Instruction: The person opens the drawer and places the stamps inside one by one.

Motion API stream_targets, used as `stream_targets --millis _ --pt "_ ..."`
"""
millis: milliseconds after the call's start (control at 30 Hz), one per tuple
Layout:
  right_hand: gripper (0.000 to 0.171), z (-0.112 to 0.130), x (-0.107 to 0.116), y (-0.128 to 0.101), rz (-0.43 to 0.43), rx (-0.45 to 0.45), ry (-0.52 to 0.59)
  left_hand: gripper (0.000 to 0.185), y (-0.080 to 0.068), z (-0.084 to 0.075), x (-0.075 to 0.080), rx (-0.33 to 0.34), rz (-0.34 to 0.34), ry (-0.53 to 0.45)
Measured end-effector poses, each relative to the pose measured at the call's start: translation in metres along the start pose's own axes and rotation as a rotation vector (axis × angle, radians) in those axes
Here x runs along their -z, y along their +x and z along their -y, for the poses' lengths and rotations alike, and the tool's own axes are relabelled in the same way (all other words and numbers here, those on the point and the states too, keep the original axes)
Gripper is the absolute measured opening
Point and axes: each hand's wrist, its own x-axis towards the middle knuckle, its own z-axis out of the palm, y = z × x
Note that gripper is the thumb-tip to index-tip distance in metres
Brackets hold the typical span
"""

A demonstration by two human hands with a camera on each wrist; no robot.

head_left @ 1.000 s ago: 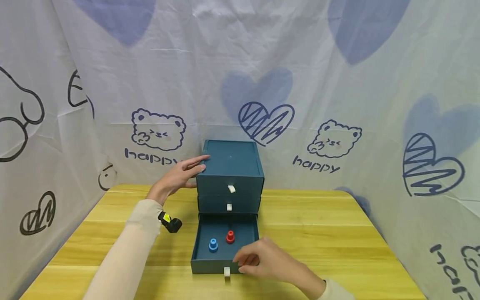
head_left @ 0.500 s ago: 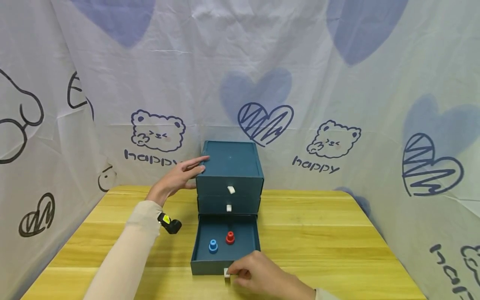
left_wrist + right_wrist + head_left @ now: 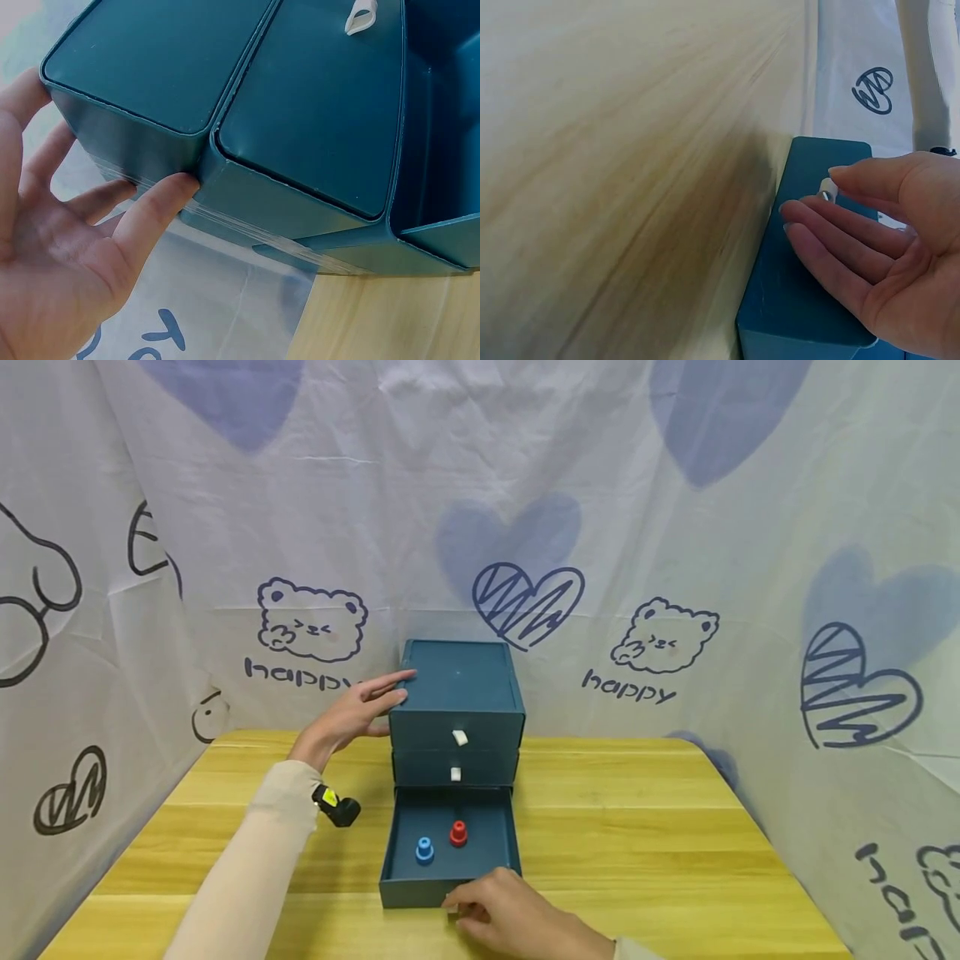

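A dark teal box of three drawers (image 3: 457, 681) stands at the middle of the wooden table. Its bottom drawer (image 3: 480, 818) is pulled out, with a blue peg (image 3: 424, 850) and a red peg (image 3: 458, 833) standing on its floor. My left hand (image 3: 360, 710) lies with straight fingers against the box's upper left side (image 3: 135, 142). My right hand (image 3: 487, 906) is at the open drawer's front wall (image 3: 802, 300). Its straight fingers (image 3: 832, 240) rest on that wall beside the small white pull tab (image 3: 826, 187). In the head view the hand covers this tab.
The two upper drawers are closed, each with a white tab (image 3: 460, 737) (image 3: 454, 773). A small black device (image 3: 336, 807) sits at my left wrist. The yellow table (image 3: 637, 827) is walled on three sides by printed white cloth (image 3: 675, 568).
My right hand has come out from over the open drawer, down to its front wall at the tab. The left hand, box and pegs have stayed in place.
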Motion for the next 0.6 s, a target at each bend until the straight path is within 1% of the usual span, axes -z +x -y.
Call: stream_targets --millis 333,600 --pt "0.022 -0.0004 -0.0023 0.0036 -0.03 -0.029 0.01 0.061 0.0004 0.0006 0.0002 0.001 0.004 0.004" --pt "0.017 -0.0024 -0.0014 0.0058 -0.065 -0.039 0.035 0.061 0.0 0.0 -0.0004 0.001 0.002 0.007"
